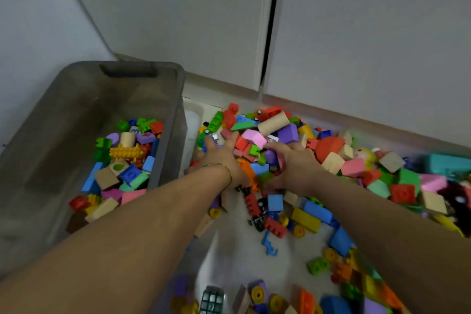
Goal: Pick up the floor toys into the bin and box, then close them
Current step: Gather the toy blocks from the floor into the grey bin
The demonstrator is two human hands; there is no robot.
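Note:
A big pile of coloured building blocks (288,132) covers the floor at centre and right. My left hand (221,158), with a thin bracelet at the wrist, and my right hand (295,163) press into the pile from both sides, cupping a heap of blocks (254,148) between them. The fingers are partly buried, so their hold is unclear. A grey translucent bin (168,120) stands open at the left, with several blocks (122,163) lying in its bottom.
White cabinet doors (356,33) rise behind the pile, with a grey wall at the left. A teal toy (448,163) and a doll's head (363,154) lie at the right. Loose blocks, yellow wheels and a small cube puzzle (211,299) are scattered near me.

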